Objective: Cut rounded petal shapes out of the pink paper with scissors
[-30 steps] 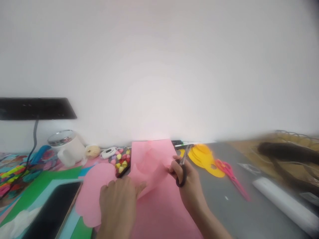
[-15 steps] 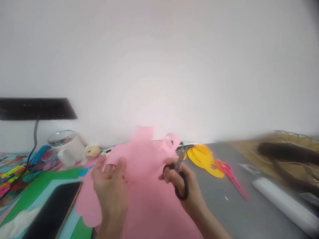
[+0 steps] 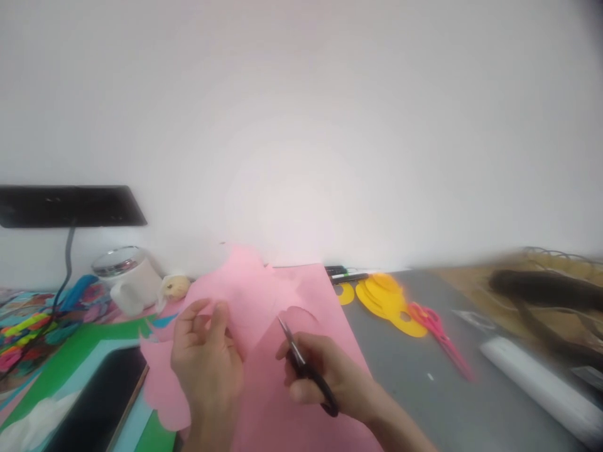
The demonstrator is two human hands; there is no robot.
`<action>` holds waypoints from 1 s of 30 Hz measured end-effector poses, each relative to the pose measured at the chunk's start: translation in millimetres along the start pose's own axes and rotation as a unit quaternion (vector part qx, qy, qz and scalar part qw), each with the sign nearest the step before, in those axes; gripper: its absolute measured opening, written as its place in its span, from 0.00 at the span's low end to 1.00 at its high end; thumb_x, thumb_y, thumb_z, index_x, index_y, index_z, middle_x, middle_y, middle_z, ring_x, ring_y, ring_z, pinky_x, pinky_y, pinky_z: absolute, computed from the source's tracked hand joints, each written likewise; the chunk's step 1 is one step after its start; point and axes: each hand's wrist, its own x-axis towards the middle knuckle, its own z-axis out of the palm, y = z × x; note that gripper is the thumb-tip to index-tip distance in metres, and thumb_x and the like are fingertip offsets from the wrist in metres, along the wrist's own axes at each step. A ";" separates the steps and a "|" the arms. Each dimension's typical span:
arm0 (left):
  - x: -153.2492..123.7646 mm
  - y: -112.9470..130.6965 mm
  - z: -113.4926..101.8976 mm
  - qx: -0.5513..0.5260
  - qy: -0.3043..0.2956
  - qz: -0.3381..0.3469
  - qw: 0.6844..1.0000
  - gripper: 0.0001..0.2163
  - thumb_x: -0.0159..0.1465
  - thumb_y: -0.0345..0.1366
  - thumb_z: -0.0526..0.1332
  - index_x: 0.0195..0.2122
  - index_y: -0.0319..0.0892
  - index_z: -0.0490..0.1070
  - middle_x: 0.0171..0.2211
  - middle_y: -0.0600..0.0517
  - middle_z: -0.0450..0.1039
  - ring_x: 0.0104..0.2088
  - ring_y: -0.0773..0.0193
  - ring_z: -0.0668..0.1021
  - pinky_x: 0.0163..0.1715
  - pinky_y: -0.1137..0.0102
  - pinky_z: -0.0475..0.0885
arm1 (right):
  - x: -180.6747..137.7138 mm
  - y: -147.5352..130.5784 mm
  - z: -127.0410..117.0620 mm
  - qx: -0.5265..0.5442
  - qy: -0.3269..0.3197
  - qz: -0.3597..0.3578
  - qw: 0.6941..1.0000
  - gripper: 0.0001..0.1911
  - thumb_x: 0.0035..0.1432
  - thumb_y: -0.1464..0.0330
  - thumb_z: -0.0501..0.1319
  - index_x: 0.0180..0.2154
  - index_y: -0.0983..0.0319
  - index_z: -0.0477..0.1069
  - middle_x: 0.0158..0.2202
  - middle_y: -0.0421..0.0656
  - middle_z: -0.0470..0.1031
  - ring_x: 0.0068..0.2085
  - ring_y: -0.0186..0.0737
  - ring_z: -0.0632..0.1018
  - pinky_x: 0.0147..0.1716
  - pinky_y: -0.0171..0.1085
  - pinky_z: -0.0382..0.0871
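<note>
My left hand (image 3: pixel 207 351) pinches a sheet of pink paper (image 3: pixel 235 282) near its lower edge, holding it up over a larger pink sheet (image 3: pixel 282 414) on the table. The held paper has cut, uneven edges. In my right hand (image 3: pixel 330 376) is a pair of black-handled scissors (image 3: pixel 296 355), its blades pointing up and left and looking closed. The blade tip is close to the pink paper; whether it touches cannot be seen. Scalloped pink paper (image 3: pixel 167 383) shows beside my left wrist.
A black phone (image 3: pixel 98 402) lies on blue and green paper at left. Behind it stands a white lidded mug (image 3: pixel 134 285). To the right are yellow paper cutouts (image 3: pixel 384 298), pink scissors (image 3: pixel 440 339), pens (image 3: pixel 348 276) and a white roll (image 3: pixel 537 386).
My right hand and the scissors have moved left and down, and the blades have turned to point up-left. The pink paper has turned and shifted left; its curled strip no longer stands up.
</note>
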 end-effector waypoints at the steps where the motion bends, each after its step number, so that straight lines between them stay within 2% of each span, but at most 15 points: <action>1: -1.5 -0.4 -0.8 0.020 -0.013 0.014 1.000 0.09 0.51 0.26 0.66 0.31 0.44 0.70 0.22 0.61 0.66 0.15 0.78 0.63 0.14 0.83 0.62 | 0.0 0.4 -0.4 0.004 0.006 -0.009 1.000 0.25 0.45 0.57 0.71 0.40 0.63 0.69 0.28 0.38 0.68 0.28 0.33 0.67 0.27 0.33 0.60; 5: -5.0 -5.0 -3.2 0.082 -0.042 0.065 0.994 0.12 0.48 0.33 0.69 0.32 0.44 0.70 0.27 0.58 0.69 0.19 0.75 0.67 0.15 0.81 0.63 | 1.7 2.2 -2.3 -0.001 0.047 -0.037 0.998 0.22 0.47 0.57 0.70 0.40 0.62 0.69 0.25 0.36 0.64 0.27 0.32 0.64 0.27 0.33 0.60; 8: -4.4 -7.7 -2.8 0.074 -0.039 0.087 0.993 0.13 0.48 0.33 0.69 0.34 0.44 0.69 0.28 0.57 0.70 0.20 0.75 0.68 0.16 0.81 0.64 | 2.3 0.5 -4.3 -0.015 0.075 -0.030 0.997 0.20 0.46 0.58 0.71 0.36 0.63 0.70 0.23 0.34 0.62 0.25 0.31 0.62 0.25 0.33 0.58; 12: -1.2 -6.0 -0.8 0.032 0.005 0.091 0.995 0.15 0.47 0.29 0.67 0.35 0.46 0.67 0.24 0.61 0.66 0.16 0.76 0.65 0.12 0.81 0.60 | 0.6 -3.9 -6.5 -0.032 0.006 0.036 0.999 0.24 0.41 0.57 0.73 0.36 0.64 0.70 0.24 0.36 0.65 0.24 0.30 0.63 0.23 0.32 0.56; 15: 0.1 -5.6 -1.1 0.040 0.000 0.083 0.996 0.15 0.47 0.30 0.68 0.35 0.45 0.67 0.22 0.61 0.63 0.16 0.74 0.66 0.11 0.81 0.59 | -0.4 -4.5 -5.6 -0.022 -0.007 0.039 0.999 0.26 0.41 0.56 0.73 0.38 0.64 0.70 0.27 0.38 0.66 0.27 0.32 0.66 0.26 0.33 0.59; 20: -5.0 -11.3 -4.4 0.120 -0.068 0.060 0.989 0.14 0.49 0.37 0.69 0.36 0.46 0.68 0.24 0.60 0.63 0.17 0.75 0.64 0.13 0.80 0.60 | 0.9 -1.5 -3.2 -0.004 0.047 -0.016 0.999 0.23 0.48 0.56 0.69 0.40 0.63 0.68 0.27 0.37 0.65 0.28 0.33 0.65 0.31 0.36 0.62; 22: -8.5 -12.5 -4.6 0.141 -0.068 0.060 0.986 0.15 0.50 0.38 0.68 0.38 0.48 0.67 0.23 0.60 0.64 0.17 0.73 0.66 0.13 0.79 0.62 | 1.9 0.0 -2.9 -0.004 0.080 -0.024 0.997 0.20 0.49 0.58 0.69 0.38 0.63 0.68 0.26 0.36 0.63 0.28 0.32 0.64 0.32 0.36 0.64; 24: -11.5 -12.7 -4.0 0.156 -0.042 0.069 0.984 0.17 0.50 0.39 0.69 0.39 0.49 0.65 0.23 0.59 0.67 0.20 0.69 0.71 0.17 0.76 0.66 | 2.9 1.3 -2.4 -0.014 0.109 -0.033 0.993 0.19 0.48 0.58 0.69 0.36 0.63 0.68 0.25 0.35 0.63 0.27 0.32 0.65 0.31 0.36 0.64; 27: -13.8 -13.8 -3.1 0.166 0.005 0.086 0.982 0.16 0.48 0.40 0.70 0.33 0.47 0.64 0.22 0.59 0.68 0.23 0.67 0.73 0.24 0.73 0.69 | 3.9 2.4 -1.0 -0.021 0.134 -0.052 0.989 0.17 0.48 0.59 0.68 0.34 0.62 0.67 0.24 0.35 0.64 0.26 0.33 0.67 0.30 0.36 0.65; 29: -14.4 -15.5 -3.5 0.177 -0.002 0.093 0.980 0.14 0.49 0.43 0.69 0.24 0.44 0.64 0.20 0.58 0.66 0.24 0.68 0.71 0.27 0.74 0.67 | 4.4 2.2 0.4 -0.021 0.149 -0.065 0.986 0.16 0.50 0.59 0.67 0.33 0.62 0.66 0.24 0.35 0.64 0.26 0.35 0.69 0.30 0.37 0.66; 30: -14.6 -16.2 -4.0 0.188 -0.024 0.094 0.977 0.15 0.52 0.45 0.68 0.21 0.43 0.64 0.20 0.58 0.65 0.25 0.69 0.69 0.27 0.74 0.66 | 4.7 1.8 1.1 -0.024 0.161 -0.071 0.984 0.16 0.50 0.59 0.66 0.33 0.62 0.66 0.23 0.36 0.65 0.26 0.36 0.70 0.30 0.38 0.67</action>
